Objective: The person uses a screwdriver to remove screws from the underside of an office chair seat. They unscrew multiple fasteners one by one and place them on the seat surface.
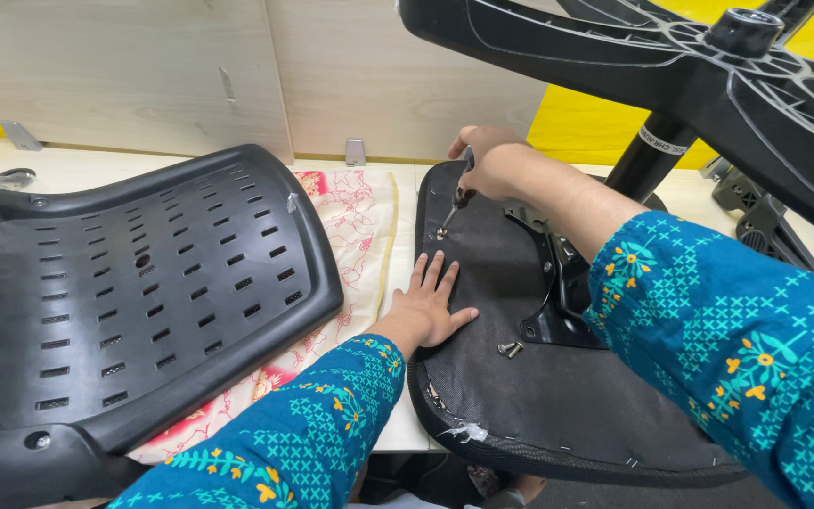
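Note:
An upturned black chair seat (558, 396) lies on the table with its fabric underside facing up. My left hand (431, 303) rests flat on that fabric, fingers spread. My right hand (492, 162) grips a screwdriver (455, 203) whose tip points down at a screw (440, 233) near the seat's far left edge. A loose bolt (510, 349) lies on the fabric beside the black metal mounting plate (558, 292). From the plate a gas-lift column (650, 155) rises to the black star base (708, 66) overhead.
A black slotted plastic chair back (134, 283) lies at the left on a pink floral cloth (355, 231). Light wooden panels (143, 66) stand behind the pale table (77, 170). More black chair parts (765, 221) sit at the far right against a yellow wall.

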